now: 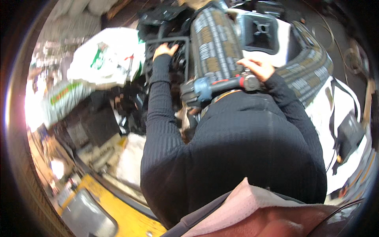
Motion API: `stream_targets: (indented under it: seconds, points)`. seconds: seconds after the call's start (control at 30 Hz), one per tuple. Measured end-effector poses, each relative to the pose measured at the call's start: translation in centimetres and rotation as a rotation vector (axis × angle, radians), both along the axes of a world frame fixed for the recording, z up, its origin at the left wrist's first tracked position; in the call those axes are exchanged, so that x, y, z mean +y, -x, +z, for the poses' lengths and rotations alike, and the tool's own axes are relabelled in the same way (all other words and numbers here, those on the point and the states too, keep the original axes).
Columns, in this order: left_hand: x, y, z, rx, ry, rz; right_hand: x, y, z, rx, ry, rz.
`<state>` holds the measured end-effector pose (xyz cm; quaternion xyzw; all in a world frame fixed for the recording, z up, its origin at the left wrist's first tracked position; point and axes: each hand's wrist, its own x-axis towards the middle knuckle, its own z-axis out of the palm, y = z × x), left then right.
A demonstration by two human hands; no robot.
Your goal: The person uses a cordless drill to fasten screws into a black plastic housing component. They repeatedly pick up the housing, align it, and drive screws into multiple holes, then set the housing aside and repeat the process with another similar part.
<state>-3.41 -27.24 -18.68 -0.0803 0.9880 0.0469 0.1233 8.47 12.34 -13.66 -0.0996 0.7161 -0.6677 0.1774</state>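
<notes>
My left hand (165, 50) reaches over a black crate-like frame (166, 40) with dark parts inside. Its fingers are spread and nothing shows in them. Across my lap lies a cordless power tool (221, 85), its blocky battery end on the left and its rounded head on the right. My right hand (258, 68) is just beyond that head, fingers stretched out to the left. Whether it touches the tool is unclear. Between my patterned trouser legs (215, 43) stands a dark grey square plastic housing (258, 33) with a cross-shaped piece inside, on something white.
A white plastic bag (108, 57) and a greyish sack (67, 98) sit to the left, near black plastic pieces. A yellow surface with a grey panel (89, 215) is at lower left. On the right lie a white bag (331, 130) with dark straps and a black box-shaped item (349, 138).
</notes>
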Motion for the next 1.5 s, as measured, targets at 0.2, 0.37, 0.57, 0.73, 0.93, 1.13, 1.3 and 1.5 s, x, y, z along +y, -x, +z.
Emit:
stream_targets:
  seconds: [0.2, 0.37, 0.57, 0.73, 0.93, 1.13, 1.3, 1.5]
  points:
    - [-1.8, 1.5, -0.7, 0.126, -0.124, -0.017, -2.9, 0.0, 3.0, -0.039, 0.028, 0.039]
    - [9.8, 1.5, 9.9, 0.633, -0.388, -0.277, -1.4, 0.6, 1.2, -0.268, 0.196, -0.069]
    - [26.6, 2.9, 7.0, 0.678, -0.491, -1.112, 0.6, 1.1, -3.4, -0.716, 0.488, -0.087]
    - [31.1, 2.6, 0.7, 0.523, -0.315, -1.377, 7.0, 0.6, -6.7, -0.778, 0.871, -0.749]
    - [31.7, 1.9, -0.2, 0.402, -0.215, -1.383, 10.1, 1.1, -9.2, -0.505, 0.967, -0.809]
    - [28.8, 0.4, 5.5, 0.209, -0.427, -1.081, 10.1, 1.8, -7.9, -0.611, 0.919, -0.803]
    - [18.5, -6.2, 11.7, -0.67, -0.695, -0.336, 9.7, 1.6, -6.9, -0.686, 0.635, -1.013]
    - [20.8, -9.8, 12.5, -0.498, -0.306, -0.691, 8.5, 2.2, -6.6, -0.623, 0.656, -0.803]
